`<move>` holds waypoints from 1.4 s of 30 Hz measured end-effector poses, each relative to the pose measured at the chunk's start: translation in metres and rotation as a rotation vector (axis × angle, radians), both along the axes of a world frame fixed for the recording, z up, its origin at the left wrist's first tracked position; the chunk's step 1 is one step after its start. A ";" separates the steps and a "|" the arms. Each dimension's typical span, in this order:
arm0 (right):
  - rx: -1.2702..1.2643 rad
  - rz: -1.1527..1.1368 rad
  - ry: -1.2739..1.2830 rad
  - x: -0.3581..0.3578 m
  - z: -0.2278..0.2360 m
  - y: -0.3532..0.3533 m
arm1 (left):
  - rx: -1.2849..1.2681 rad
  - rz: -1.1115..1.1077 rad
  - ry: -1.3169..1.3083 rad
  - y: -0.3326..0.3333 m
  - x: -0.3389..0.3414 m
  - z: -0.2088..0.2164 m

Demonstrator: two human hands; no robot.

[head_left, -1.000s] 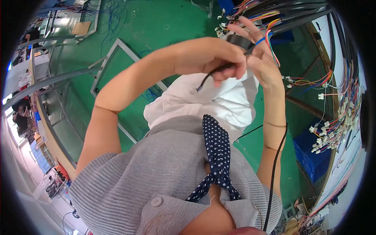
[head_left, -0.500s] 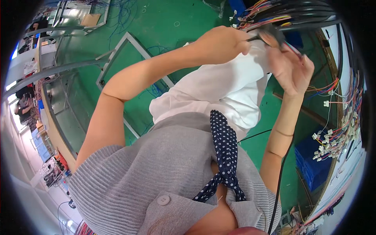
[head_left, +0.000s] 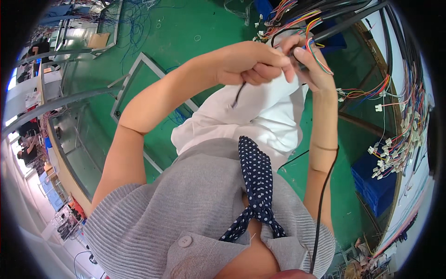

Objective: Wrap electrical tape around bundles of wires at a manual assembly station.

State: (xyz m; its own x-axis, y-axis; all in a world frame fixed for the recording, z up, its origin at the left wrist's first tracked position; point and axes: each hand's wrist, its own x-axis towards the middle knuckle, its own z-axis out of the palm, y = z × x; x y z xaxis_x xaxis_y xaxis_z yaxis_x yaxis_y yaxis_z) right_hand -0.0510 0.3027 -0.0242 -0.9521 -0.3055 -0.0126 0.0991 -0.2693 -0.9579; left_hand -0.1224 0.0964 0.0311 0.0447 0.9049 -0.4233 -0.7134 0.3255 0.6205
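My left hand (head_left: 262, 65) is closed in a pinch, fingers curled. A short black strip or cable end (head_left: 238, 95) sticks out below it; its exact kind I cannot make out. Right beside it, my right hand (head_left: 312, 65) is bent round a bundle of coloured wires (head_left: 315, 52), and red, green, yellow and white strands loop over its thumb. Something dark between the two hands is partly hidden by the fingers. Thick black cables (head_left: 350, 23) lead away from there to the upper right.
More coloured wires with white connectors (head_left: 395, 158) hang along the right side. Blue crates (head_left: 374, 183) stand below them. A grey metal frame (head_left: 153, 67) rests on the green floor (head_left: 186, 28) to the left, with loose blue wires (head_left: 134, 35) beyond it.
My right hand has moved left and closed round the coloured wires, close against my left hand. My left hand has dropped slightly, and a black end now shows below it.
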 end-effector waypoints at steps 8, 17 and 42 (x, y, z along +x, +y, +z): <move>-0.173 -0.213 -0.170 0.033 0.047 -0.011 | -0.359 0.151 1.704 0.008 0.032 -0.022; -0.164 -0.651 -0.316 0.004 0.011 -0.052 | -0.039 0.299 1.399 0.009 0.033 -0.017; 1.479 -0.708 0.797 0.098 -0.030 -0.105 | 0.109 0.136 0.614 -0.003 -0.015 -0.036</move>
